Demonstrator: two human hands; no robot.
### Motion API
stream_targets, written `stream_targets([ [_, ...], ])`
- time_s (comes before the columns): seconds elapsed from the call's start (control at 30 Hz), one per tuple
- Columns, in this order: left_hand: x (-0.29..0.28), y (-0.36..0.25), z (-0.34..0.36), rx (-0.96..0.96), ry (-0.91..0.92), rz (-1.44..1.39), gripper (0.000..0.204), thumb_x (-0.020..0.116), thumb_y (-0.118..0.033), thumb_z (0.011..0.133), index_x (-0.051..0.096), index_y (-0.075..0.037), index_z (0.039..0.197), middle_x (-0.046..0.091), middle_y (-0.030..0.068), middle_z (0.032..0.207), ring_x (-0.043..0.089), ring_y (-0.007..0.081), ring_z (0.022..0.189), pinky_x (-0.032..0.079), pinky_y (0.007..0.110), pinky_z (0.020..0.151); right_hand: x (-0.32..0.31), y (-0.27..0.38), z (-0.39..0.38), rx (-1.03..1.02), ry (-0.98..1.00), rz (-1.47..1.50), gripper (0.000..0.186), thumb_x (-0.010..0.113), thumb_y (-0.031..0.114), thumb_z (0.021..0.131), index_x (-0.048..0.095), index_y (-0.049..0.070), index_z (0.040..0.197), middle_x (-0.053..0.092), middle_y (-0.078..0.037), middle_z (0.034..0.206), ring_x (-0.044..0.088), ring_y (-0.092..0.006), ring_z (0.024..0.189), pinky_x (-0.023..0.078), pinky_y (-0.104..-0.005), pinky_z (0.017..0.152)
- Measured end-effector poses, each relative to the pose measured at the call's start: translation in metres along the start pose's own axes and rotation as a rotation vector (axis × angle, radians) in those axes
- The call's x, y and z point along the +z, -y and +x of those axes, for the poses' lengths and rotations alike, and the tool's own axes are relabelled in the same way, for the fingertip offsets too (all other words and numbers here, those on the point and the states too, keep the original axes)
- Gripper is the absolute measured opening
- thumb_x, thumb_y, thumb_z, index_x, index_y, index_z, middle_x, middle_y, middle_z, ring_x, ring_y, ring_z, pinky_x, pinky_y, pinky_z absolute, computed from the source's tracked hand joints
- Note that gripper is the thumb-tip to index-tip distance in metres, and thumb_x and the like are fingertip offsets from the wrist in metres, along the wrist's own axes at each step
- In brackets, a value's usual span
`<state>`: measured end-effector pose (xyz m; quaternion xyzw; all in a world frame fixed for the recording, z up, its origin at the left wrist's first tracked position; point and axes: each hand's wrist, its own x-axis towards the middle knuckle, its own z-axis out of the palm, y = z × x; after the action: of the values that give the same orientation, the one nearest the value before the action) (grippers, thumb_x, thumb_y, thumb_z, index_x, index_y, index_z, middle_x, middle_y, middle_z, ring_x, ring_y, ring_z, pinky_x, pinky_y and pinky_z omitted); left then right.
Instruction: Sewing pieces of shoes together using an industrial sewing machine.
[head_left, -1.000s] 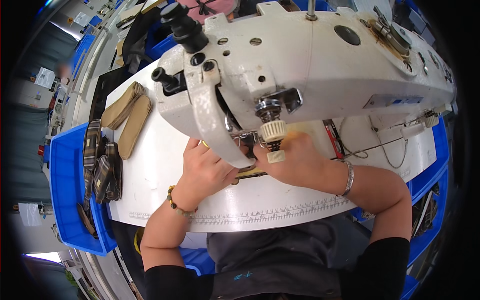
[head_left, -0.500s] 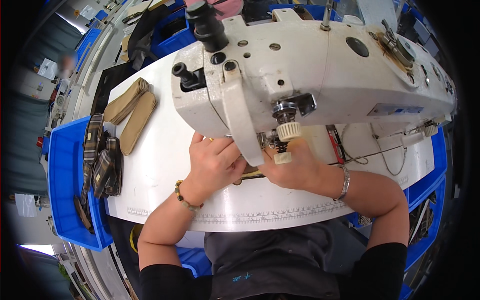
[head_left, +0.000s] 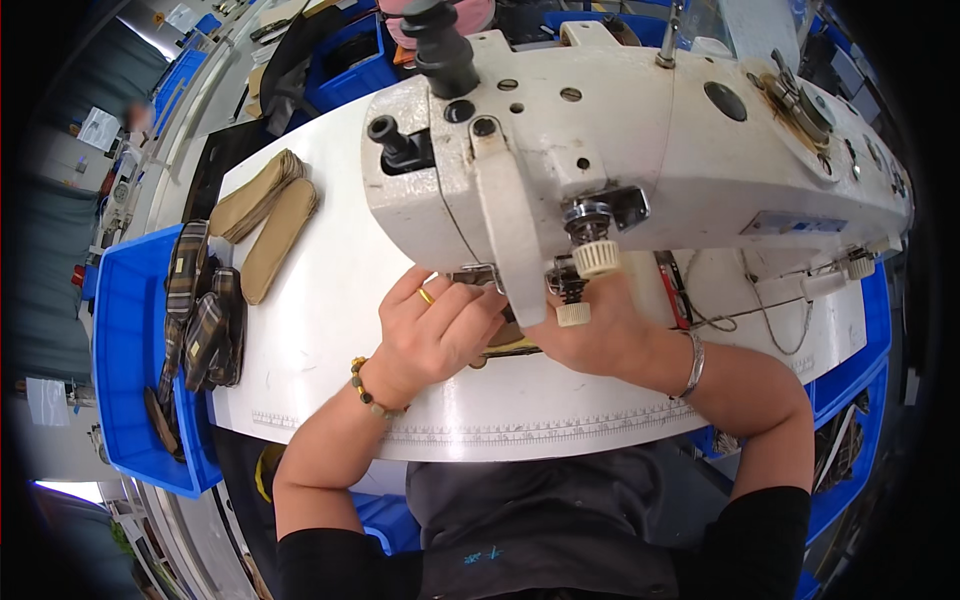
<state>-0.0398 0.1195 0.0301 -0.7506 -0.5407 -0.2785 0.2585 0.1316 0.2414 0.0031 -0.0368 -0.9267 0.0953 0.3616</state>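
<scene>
Yellow-edged piece point(head_left: 512, 348) lies between our left hand point(head_left: 440, 328) and right hand point(head_left: 595, 330), partly beneath the white sewing machine point(head_left: 610, 150) and inward from the middle of the surface's point(head_left: 325, 350) near edge; the machine hides too much for us to tell whether either grip is closed on it. Beyond our right hand sits a red-and-black tool point(head_left: 677, 295), and a ruler strip point(head_left: 500, 436) follows the near edge. Toward the far left corner we see tan sole-shaped pieces point(head_left: 281, 240), with plaid pieces point(head_left: 205, 335) at the left edge beside a blue bin point(head_left: 130, 330).
</scene>
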Motion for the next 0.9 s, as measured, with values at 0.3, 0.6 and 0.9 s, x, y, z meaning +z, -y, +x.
stream_targets([
  [0.3, -0.012, 0.001, 0.011, -0.087, 0.125, -0.058, 0.030, 0.071, -0.011, 0.051, 0.067, -0.010, 0.081, 0.059, 0.0012, 0.071, 0.057, 0.0165, 0.059, 0.044, 0.029, 0.054, 0.002, 0.000, -0.003, -0.043, -0.048, 0.020, 0.010, 0.065, 0.014, 0.071, 0.056, 0.012, 0.068, 0.051, -0.003, 0.055, 0.057, -0.0217, 0.048, 0.045, -0.0365, 0.043],
  [0.6, -0.027, 0.004, 0.018, -0.339, 0.458, -0.421, 0.028, 0.078, -0.020, 0.074, 0.074, -0.011, 0.100, 0.071, 0.0054, 0.094, 0.065, 0.0266, 0.080, 0.047, 0.038, 0.077, 0.004, 0.000, -0.007, -0.166, -0.028, -0.060, 0.007, 0.067, 0.015, 0.071, 0.060, 0.014, 0.069, 0.049, -0.001, 0.054, 0.056, -0.0192, 0.049, 0.045, -0.0347, 0.044],
  [0.9, -0.008, 0.006, 0.009, -0.220, 0.383, -0.477, 0.025, 0.080, -0.012, 0.070, 0.076, -0.006, 0.094, 0.068, 0.0077, 0.084, 0.064, 0.0291, 0.072, 0.050, 0.039, 0.064, -0.007, 0.015, -0.010, -0.211, 0.124, -0.173, 0.011, 0.066, 0.015, 0.066, 0.059, 0.007, 0.066, 0.051, -0.002, 0.055, 0.054, -0.0170, 0.046, 0.044, -0.0318, 0.042],
])
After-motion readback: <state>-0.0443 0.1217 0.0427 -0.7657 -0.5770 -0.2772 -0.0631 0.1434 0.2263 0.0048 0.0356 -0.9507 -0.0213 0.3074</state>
